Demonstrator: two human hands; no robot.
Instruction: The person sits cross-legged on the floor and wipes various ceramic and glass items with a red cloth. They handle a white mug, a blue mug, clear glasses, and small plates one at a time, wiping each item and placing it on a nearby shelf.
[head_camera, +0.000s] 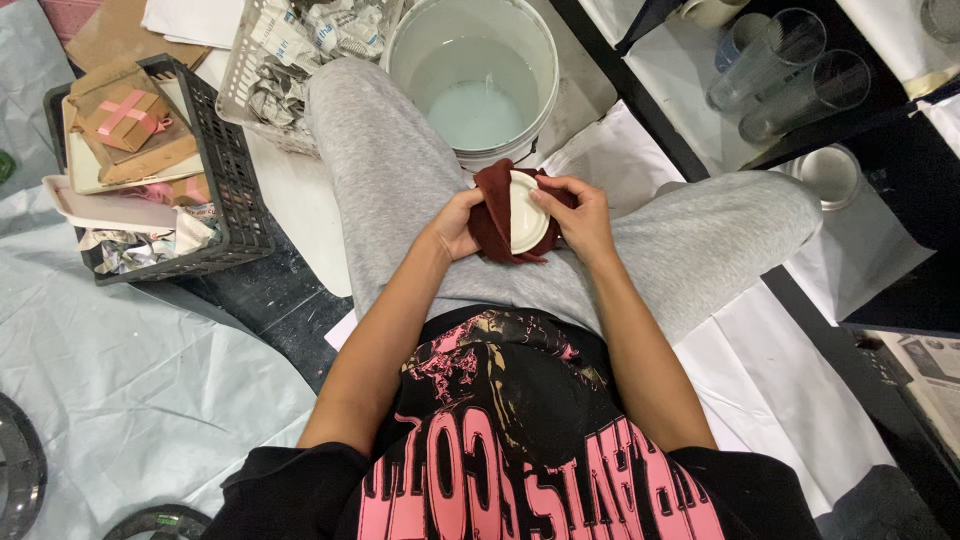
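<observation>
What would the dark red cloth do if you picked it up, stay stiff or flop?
The red cloth would probably flop: it already bends and folds around the white lid between the left hand and right hand. It looks thin and soft, so it is likely light. It seems unlikely to roll or break.

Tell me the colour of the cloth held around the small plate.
Dark red cloth, wrapped around a white plate; head view.
</observation>
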